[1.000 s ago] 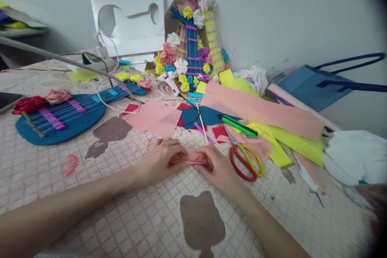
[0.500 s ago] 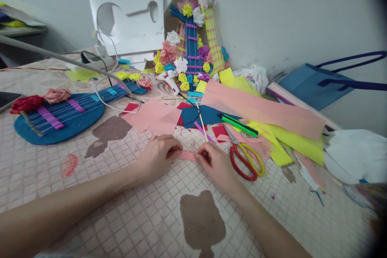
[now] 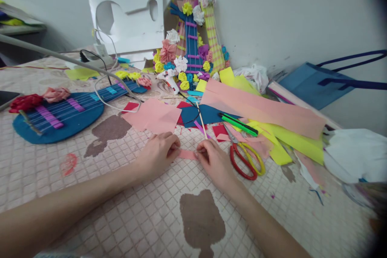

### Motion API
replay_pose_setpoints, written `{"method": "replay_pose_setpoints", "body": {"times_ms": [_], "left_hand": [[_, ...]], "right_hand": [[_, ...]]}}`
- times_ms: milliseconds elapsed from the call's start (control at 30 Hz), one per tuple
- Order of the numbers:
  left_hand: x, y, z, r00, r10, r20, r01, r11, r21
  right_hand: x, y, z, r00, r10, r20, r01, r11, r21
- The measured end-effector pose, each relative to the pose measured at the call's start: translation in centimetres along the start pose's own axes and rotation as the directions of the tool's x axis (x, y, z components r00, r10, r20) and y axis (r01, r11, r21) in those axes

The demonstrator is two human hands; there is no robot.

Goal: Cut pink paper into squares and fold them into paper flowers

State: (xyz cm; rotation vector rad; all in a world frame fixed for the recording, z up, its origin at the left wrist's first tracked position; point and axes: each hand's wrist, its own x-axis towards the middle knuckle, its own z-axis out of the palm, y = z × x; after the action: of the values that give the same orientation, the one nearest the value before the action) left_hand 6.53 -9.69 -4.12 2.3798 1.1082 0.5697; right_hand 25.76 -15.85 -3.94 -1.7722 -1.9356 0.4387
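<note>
A short pink paper strip (image 3: 187, 154) is stretched between my two hands, low over the tiled-pattern tabletop. My left hand (image 3: 160, 151) pinches its left end, and my right hand (image 3: 213, 159) pinches the right end between thumb and fingertips. Just right of my right hand lie scissors (image 3: 243, 163) with one red and one yellow handle. Beyond my hands are a pink paper sheet (image 3: 152, 115) and a thin wooden stick (image 3: 202, 121). A green cutter knife (image 3: 238, 124) rests on paper scraps.
A blue paper guitar (image 3: 72, 119) with flowers lies at the left. A white glue gun (image 3: 169, 80) stands before decorated guitars (image 3: 192, 44) at the back. Pink (image 3: 266, 109) and yellow paper (image 3: 281, 145) spread rightward. A cable (image 3: 69, 57) crosses the left side.
Both hands keep their pinch on the pink strip and have shifted only very slightly. The other things stay in place, with a tiny shift of the view.
</note>
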Motion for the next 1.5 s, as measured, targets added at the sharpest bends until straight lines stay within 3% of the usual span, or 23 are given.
{"method": "replay_pose_setpoints", "body": {"times_ms": [700, 867, 1033, 1200, 1333, 1500], "left_hand": [[-0.1, -0.2, 0.2, 0.999, 0.029, -0.020, -0.029, 1.000, -0.012], [-0.1, -0.4, 0.3, 0.999, 0.012, -0.036, -0.014, 0.999, -0.043], [-0.2, -0.7, 0.0, 0.997, 0.036, -0.066, -0.048, 0.982, -0.183], [-0.2, -0.2, -1.0, 0.999, 0.025, 0.040, -0.008, 0.931, -0.365], [0.7, 1.1, -1.9, 0.995, 0.004, 0.099, 0.045, 0.872, -0.487], [2.1, 2.0, -3.0, 0.991, 0.010, 0.136, 0.064, 0.848, -0.526]], "right_hand": [[0.3, -0.1, -0.3, 0.999, 0.021, 0.043, -0.020, 0.999, -0.039], [0.3, 0.1, -0.3, 1.000, 0.000, 0.015, 0.000, 0.999, 0.034], [0.1, 0.0, -0.6, 0.996, -0.078, -0.036, 0.084, 0.972, 0.219], [-0.2, -0.6, -0.9, 0.995, -0.092, -0.039, 0.100, 0.928, 0.358], [0.3, -1.5, -1.3, 0.996, -0.087, -0.031, 0.092, 0.923, 0.373], [1.4, -1.9, -1.7, 0.995, -0.075, -0.071, 0.099, 0.888, 0.450]]}}
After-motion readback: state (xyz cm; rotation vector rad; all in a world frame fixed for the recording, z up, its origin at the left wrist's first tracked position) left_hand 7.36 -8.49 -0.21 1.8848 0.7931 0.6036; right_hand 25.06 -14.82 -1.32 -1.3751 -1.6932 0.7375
